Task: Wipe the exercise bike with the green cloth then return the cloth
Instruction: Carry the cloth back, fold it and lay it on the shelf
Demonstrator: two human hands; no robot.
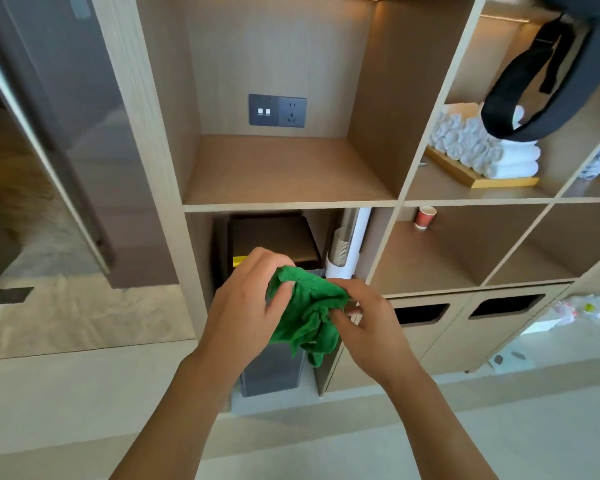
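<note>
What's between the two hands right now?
Head view: the green cloth, bunched. The left hand grips its left side and the right hand pinches its right edge; nothing else sits between them.

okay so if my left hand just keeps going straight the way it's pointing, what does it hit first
Probably the black appliance in the lower cubby: the left hand, gripping the green cloth, points forward and slightly right toward its dark top. Depth is hard to judge from this one view.
</note>
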